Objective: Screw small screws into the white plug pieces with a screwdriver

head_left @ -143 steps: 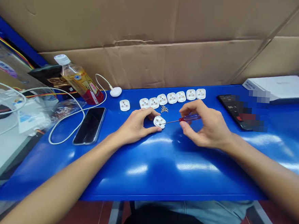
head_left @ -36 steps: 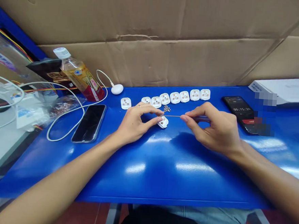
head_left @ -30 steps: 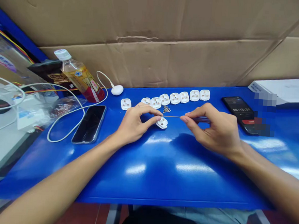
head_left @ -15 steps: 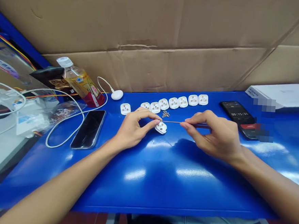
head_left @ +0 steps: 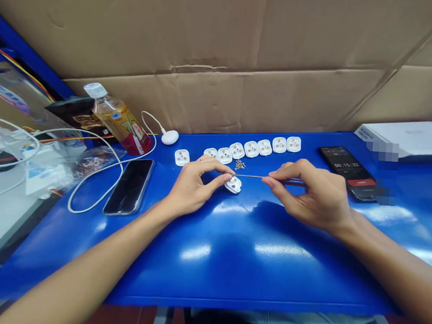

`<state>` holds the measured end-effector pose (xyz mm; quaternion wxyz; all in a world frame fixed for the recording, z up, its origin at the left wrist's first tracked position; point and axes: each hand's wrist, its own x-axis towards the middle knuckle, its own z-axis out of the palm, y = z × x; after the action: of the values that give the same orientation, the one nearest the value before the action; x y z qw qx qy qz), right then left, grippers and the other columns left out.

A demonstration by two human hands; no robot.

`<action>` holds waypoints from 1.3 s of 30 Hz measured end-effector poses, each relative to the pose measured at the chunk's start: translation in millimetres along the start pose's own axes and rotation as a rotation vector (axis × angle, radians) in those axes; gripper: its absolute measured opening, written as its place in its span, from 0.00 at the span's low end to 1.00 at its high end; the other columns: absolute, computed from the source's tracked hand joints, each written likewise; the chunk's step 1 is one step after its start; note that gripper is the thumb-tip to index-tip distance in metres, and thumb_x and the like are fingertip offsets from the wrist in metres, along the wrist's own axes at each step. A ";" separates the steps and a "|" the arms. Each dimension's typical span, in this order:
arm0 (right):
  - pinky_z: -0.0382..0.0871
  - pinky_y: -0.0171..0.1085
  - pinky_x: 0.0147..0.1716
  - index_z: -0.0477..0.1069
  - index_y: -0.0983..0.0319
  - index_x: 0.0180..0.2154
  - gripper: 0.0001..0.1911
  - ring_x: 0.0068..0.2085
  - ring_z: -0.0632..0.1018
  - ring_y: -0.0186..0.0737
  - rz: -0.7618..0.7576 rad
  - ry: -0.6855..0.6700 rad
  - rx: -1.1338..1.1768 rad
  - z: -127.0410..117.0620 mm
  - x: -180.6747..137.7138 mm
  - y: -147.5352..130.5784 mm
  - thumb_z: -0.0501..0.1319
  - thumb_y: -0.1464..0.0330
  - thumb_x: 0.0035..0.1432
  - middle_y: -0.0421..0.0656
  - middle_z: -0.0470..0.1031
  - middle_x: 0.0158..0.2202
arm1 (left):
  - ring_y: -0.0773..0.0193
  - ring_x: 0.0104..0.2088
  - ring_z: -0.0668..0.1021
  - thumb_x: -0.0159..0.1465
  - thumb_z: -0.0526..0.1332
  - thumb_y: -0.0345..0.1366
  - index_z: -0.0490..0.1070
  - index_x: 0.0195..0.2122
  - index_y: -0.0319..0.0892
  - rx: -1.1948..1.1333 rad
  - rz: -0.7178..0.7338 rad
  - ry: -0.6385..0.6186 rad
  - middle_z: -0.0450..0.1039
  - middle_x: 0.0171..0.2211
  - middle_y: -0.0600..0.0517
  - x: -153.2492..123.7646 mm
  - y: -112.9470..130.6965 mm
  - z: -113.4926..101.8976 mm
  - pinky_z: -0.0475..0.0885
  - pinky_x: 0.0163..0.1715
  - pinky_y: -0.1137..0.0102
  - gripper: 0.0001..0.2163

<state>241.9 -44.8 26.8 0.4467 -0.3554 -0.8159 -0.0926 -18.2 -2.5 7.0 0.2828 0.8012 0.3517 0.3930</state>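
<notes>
My left hand point(head_left: 194, 185) pinches a small white plug piece point(head_left: 233, 184) against the blue table point(head_left: 232, 252). My right hand point(head_left: 312, 196) grips a thin screwdriver point(head_left: 250, 176) by its handle, the shaft lying level and its tip at the plug piece by my left fingertips. Behind my hands runs a row of several white plug pieces point(head_left: 251, 148), with one more point(head_left: 181, 157) set apart at the left. A small heap of screws point(head_left: 240, 164) lies just in front of the row.
A dark phone point(head_left: 130, 186) lies face up at the left, ringed by a white cable point(head_left: 97, 173). A drink bottle point(head_left: 114, 120) leans behind it. A second phone point(head_left: 347, 166) showing a timer and a white box point(head_left: 406, 136) sit at the right. Cardboard point(head_left: 224, 49) walls the back.
Earlier the screwdriver pointed down at the plug piece on the table; now its shaft lies level. Over the last second my hands have barely moved; the view has tilted slightly.
</notes>
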 end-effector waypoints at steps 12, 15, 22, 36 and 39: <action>0.77 0.33 0.26 0.73 0.55 0.38 0.06 0.27 0.85 0.37 -0.007 0.011 0.015 -1.2 -1.5 1.3 0.69 0.69 0.65 0.35 0.84 0.30 | 0.59 0.43 0.81 0.73 0.66 0.38 0.82 0.42 0.42 -0.031 0.003 -0.014 0.84 0.40 0.50 -0.5 -0.4 1.4 0.72 0.52 0.63 0.07; 0.77 0.33 0.26 0.74 0.56 0.39 0.06 0.27 0.84 0.37 0.004 -0.010 0.020 -2.3 -1.3 1.7 0.69 0.69 0.65 0.35 0.84 0.30 | 0.60 0.43 0.81 0.73 0.65 0.39 0.81 0.42 0.42 -0.040 -0.004 -0.026 0.83 0.41 0.49 -0.8 -0.5 2.1 0.72 0.51 0.64 0.07; 0.77 0.33 0.27 0.75 0.56 0.40 0.06 0.28 0.84 0.37 -0.026 -0.018 0.048 -4.6 -1.3 4.6 0.70 0.71 0.64 0.36 0.84 0.31 | 0.62 0.42 0.80 0.76 0.62 0.38 0.79 0.42 0.41 -0.076 -0.006 -0.050 0.82 0.41 0.50 -1.3 -1.0 2.6 0.72 0.47 0.67 0.09; 0.81 0.30 0.32 0.74 0.57 0.41 0.09 0.30 0.85 0.34 0.000 0.027 0.131 -1.5 -3.3 4.3 0.72 0.72 0.63 0.35 0.84 0.32 | 0.59 0.42 0.83 0.72 0.67 0.33 0.84 0.44 0.44 0.047 0.264 0.086 0.86 0.39 0.50 -0.5 0.9 2.5 0.74 0.50 0.62 0.05; 0.82 0.30 0.32 0.75 0.57 0.41 0.08 0.31 0.85 0.34 0.011 0.028 0.147 0.5 -4.4 3.2 0.71 0.71 0.63 0.35 0.84 0.33 | 0.59 0.42 0.84 0.71 0.69 0.34 0.85 0.44 0.45 0.030 0.287 0.108 0.87 0.40 0.50 0.4 1.5 2.2 0.75 0.52 0.61 0.05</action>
<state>245.2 -44.4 22.5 0.4834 -0.3247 -0.8122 -0.0349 -15.7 -3.5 7.1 0.1923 0.8249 0.2540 0.4669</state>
